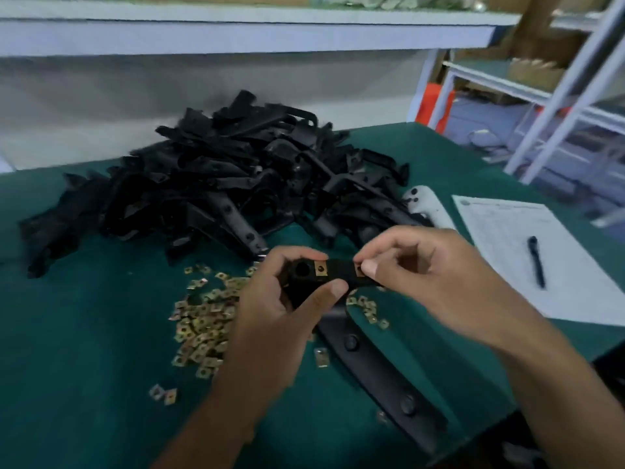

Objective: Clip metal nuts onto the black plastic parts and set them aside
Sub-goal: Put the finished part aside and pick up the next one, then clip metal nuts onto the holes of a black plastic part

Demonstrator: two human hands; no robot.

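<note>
My left hand [287,299] grips a black plastic part [338,277] above the green table [84,367], thumb and fingers curled round its left end. One brass-coloured metal nut [321,268] sits clipped on the part's top edge. My right hand [422,279] pinches a second nut [359,269] at the part's right end. A scatter of loose metal nuts [206,319] lies on the table below my left hand. A large heap of black plastic parts [230,184] lies further back.
A long black strip with round studs [378,370] lies on the table under my hands. A white part [426,204] sits right of the heap. A paper form [527,252] with a black pen [537,262] lies at the right. White shelving stands beyond the table's right edge.
</note>
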